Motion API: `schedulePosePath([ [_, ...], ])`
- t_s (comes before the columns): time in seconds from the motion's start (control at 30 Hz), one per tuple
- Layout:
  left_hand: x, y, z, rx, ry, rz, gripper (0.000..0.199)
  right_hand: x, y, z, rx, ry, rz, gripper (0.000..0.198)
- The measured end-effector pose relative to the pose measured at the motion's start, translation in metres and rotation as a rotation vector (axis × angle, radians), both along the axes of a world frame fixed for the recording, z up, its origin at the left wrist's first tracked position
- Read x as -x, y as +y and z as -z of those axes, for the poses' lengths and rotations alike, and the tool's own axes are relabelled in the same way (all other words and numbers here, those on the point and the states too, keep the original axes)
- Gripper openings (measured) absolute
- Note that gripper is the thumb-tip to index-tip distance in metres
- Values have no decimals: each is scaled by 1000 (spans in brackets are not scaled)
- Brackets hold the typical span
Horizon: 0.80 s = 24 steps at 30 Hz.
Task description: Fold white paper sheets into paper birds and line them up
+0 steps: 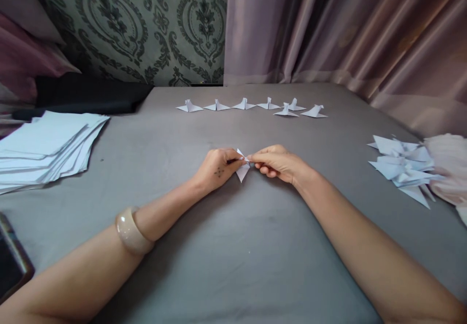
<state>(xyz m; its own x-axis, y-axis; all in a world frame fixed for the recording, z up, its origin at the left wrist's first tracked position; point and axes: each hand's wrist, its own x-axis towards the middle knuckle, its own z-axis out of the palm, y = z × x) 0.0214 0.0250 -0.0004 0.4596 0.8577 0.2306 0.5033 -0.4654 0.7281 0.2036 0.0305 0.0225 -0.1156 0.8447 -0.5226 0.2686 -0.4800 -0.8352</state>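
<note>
Between my two hands is a small folded white paper bird (242, 173), its pointed ends showing above and below the fingers. My left hand (219, 165) pinches it from the left, thumb and fingers closed on the paper. From the right, my right hand (275, 162) grips a small part of the same paper bird between thumb and forefinger, with the other fingers curled. The fingertips hide the middle folds. Beyond the hands, several finished-looking paper birds (244, 104) stand in a row with wings spread.
A stack of white paper sheets (47, 141) lies at the left, near a black folded cloth (87, 93). Several folded paper pieces (403, 163) are heaped at the right beside a pale cloth (447, 161). A dark device (10, 256) sits at the lower left on the grey-covered surface (248, 246).
</note>
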Motion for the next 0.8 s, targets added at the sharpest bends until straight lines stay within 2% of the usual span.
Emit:
schedulePosePath([
  [0.17,0,0,0,-9,21,-12,20,-3,1,4,-9,34,8,20],
  [0.43,-1,-2,1,-40,33,-110,19,-11,-1,8,-30,106,151,23],
  [0.63,3,2,4,-76,109,-297,23,-9,-5,10,-64,104,113,18],
  [0.73,5,4,6,-64,171,-320,18,-10,-6,13,-86,98,75,18],
  [0.8,6,3,5,-55,186,-310,29,-10,-7,14,-104,84,60,17],
])
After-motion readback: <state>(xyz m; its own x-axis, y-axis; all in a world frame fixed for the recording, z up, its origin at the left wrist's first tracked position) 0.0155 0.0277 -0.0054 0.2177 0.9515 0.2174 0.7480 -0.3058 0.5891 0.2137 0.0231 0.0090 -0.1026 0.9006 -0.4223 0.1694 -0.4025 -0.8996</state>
